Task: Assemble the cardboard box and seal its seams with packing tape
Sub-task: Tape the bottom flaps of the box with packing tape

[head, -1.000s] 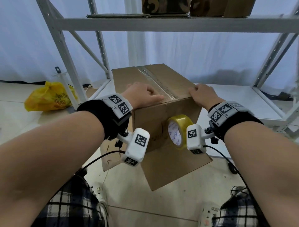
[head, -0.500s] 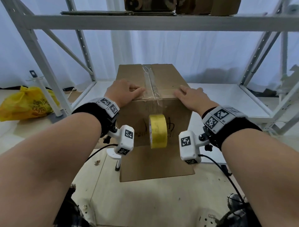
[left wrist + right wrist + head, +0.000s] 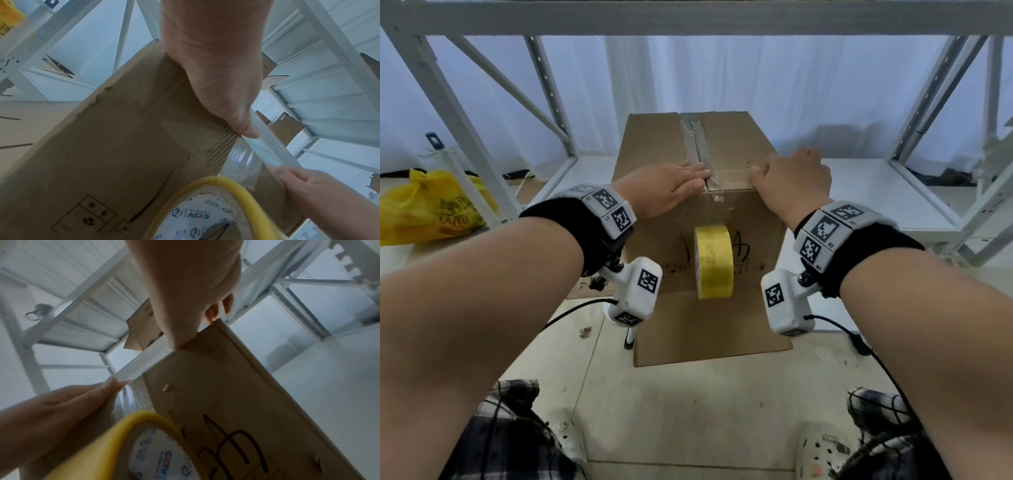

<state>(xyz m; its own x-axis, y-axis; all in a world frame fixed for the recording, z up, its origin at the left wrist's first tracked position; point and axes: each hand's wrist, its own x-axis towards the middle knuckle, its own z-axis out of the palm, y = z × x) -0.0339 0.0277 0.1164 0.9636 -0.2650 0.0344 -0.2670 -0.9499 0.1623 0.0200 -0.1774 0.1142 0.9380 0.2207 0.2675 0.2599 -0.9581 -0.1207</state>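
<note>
Box: a tall brown cardboard box (image 3: 705, 219) stands upright on the pale floor under both hands, its top flaps closed.
Seam: a strip of clear glossy packing tape (image 3: 697, 144) runs along the top centre seam between the two hands and folds over the near edge, where it looks wrinkled.
Tape roll: a yellow-rimmed roll of packing tape (image 3: 714, 262) hangs against the box's near face, below and between the wrists, joined to the box by the clear strip.
Left hand: the left hand (image 3: 671, 192) lies flat on the top near edge, fingers straight, tips touching the tape.
Right hand: the right hand (image 3: 791, 178) rests on the top, right of the seam, fingers bent, gripping nothing.
Markings: black scribbles and printed symbols on the near face are partly covered by the roll.
Unclear: the box's far side is hidden.
</note>
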